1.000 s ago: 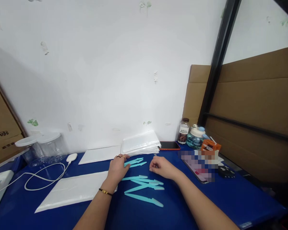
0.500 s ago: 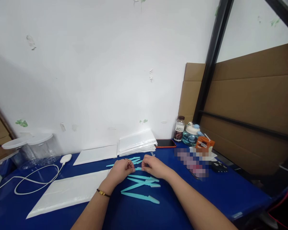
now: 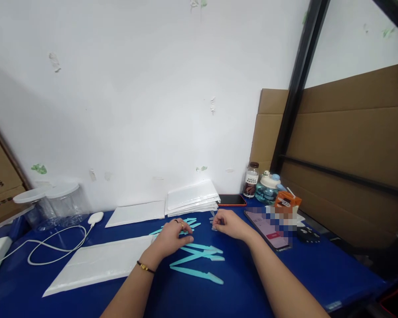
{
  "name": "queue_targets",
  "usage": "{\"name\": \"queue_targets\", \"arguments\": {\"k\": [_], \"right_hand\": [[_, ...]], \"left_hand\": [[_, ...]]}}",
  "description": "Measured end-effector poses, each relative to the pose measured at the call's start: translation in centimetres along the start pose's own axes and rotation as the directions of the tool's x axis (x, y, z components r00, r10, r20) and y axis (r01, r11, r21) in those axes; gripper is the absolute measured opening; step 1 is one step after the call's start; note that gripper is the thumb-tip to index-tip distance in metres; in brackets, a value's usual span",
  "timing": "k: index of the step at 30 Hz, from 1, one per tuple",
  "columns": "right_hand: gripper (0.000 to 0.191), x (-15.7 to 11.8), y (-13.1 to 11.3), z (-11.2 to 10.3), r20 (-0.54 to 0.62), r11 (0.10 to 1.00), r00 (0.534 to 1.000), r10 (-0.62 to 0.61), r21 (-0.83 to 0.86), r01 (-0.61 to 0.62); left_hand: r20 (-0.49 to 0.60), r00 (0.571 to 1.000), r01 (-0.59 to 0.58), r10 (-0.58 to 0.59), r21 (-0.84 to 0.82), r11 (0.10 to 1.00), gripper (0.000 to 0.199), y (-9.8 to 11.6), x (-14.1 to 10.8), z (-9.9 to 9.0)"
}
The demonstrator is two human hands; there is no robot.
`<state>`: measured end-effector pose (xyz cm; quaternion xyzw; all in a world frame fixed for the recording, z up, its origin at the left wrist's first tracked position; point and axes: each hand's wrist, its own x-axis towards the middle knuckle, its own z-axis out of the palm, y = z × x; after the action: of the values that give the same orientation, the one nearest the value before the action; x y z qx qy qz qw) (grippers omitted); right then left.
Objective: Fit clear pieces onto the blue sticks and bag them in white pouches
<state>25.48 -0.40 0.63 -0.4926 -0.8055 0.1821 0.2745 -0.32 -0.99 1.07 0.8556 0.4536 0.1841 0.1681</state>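
Note:
My left hand (image 3: 174,234) hovers palm down over the blue table, its thumb and forefinger apart with nothing visible between them. Partly covered by it, a group of turquoise eyebrow razors (image 3: 189,220) lies at the back. Several more turquoise eyebrow razors (image 3: 199,274) rest nearer to me, some crossing each other. To the right, my right hand (image 3: 230,224) pinches a small clear plastic cap (image 3: 214,228) low at the table surface. Other small translucent pieces (image 3: 212,218) lie just behind those fingertips.
White padded mailers (image 3: 192,196) are stacked by the wall, with single mailers (image 3: 99,263) at left. Clear jars (image 3: 66,205) and a white cable (image 3: 82,238) stand farther left. Right side: a phone (image 3: 268,229), another phone (image 3: 232,200), bottles (image 3: 251,181) and an orange packet (image 3: 287,201).
My hands have separated. The right hand moved right, away from the left, toward the translucent pieces. My left thumb and forefinger have spread, and the razor piece between the hands no longer shows.

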Motion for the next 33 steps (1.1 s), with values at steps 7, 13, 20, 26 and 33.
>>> {"name": "queue_targets", "arguments": {"k": [7,13,20,26,33], "right_hand": [[0.022,-0.7,-1.3,-0.7,0.287,0.995,0.958,-0.017,0.094,-0.011],[0.024,-0.4,-1.3,0.0,0.295,0.978,0.956,-0.006,0.199,-0.056],[0.028,0.7,1.6,-0.3,-0.002,0.998,0.998,0.065,0.016,-0.065],[0.02,1.0,1.9,-0.1,-0.151,0.997,0.989,0.007,-0.078,-0.019],[0.015,-0.1,-1.0,0.9,0.207,0.993,0.972,-0.108,0.059,0.098]], "left_hand": [[0.1,0.993,0.061,-0.06,-0.006,0.998,0.015,0.5,0.1,1.7],[-0.019,0.996,0.087,-0.088,-0.06,0.994,0.02,0.5,0.4,0.6],[-0.093,0.974,0.217,-0.208,0.103,0.971,0.016,-2.5,0.3,-1.0],[-0.161,0.966,0.221,-0.204,0.094,0.971,0.021,-2.7,0.1,-1.2],[0.103,0.994,-0.02,0.021,-0.011,1.0,0.023,0.4,-0.6,-0.3]]}}
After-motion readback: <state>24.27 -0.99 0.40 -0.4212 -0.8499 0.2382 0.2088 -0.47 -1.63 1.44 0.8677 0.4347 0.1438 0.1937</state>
